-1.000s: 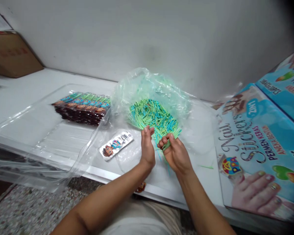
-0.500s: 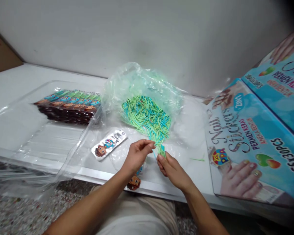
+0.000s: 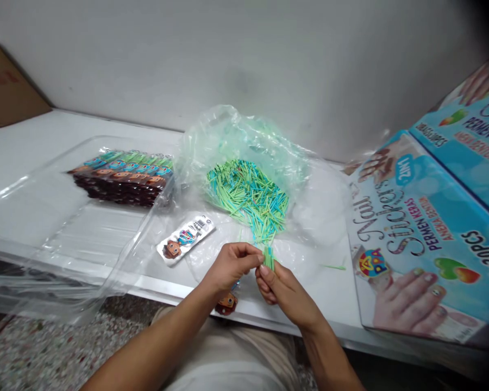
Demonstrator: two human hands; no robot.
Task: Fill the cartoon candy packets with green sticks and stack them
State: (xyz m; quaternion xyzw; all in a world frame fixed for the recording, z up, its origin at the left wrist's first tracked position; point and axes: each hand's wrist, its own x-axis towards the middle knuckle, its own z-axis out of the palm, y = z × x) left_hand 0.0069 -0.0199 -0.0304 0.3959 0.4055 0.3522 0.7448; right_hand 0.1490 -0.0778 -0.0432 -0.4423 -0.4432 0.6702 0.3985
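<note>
A small upright bundle of thin green and blue sticks (image 3: pixel 269 259) is gripped by my right hand (image 3: pixel 277 281), its thumb pressed along the front. My left hand (image 3: pixel 238 263) is closed in a pinch, its fingertips touching the bundle's left side; whatever they hold is too small to make out. Just beyond both hands, a heap of loose green and blue sticks (image 3: pixel 250 195) spills from the mouth of a clear plastic bag (image 3: pixel 228 130). Under my left wrist, a packet with a printed cartoon face (image 3: pixel 227 303) shows partly at the table edge.
To the left, a clear plastic tray (image 3: pixel 44 187) holds stacked brown-and-green packets (image 3: pixel 122 176). A white cartoon packet (image 3: pixel 185 239) lies between tray and hands. Large blue printed boxes (image 3: pixel 415 239) stand at right. Stray green sticks (image 3: pixel 334 266) lie near them. A cardboard box (image 3: pixel 12 87) is far left.
My left fingertips have come in against the bundle, where a blue stick showed beside them before. The bundle now stands more upright in my right hand. The whole view has shifted slightly.
</note>
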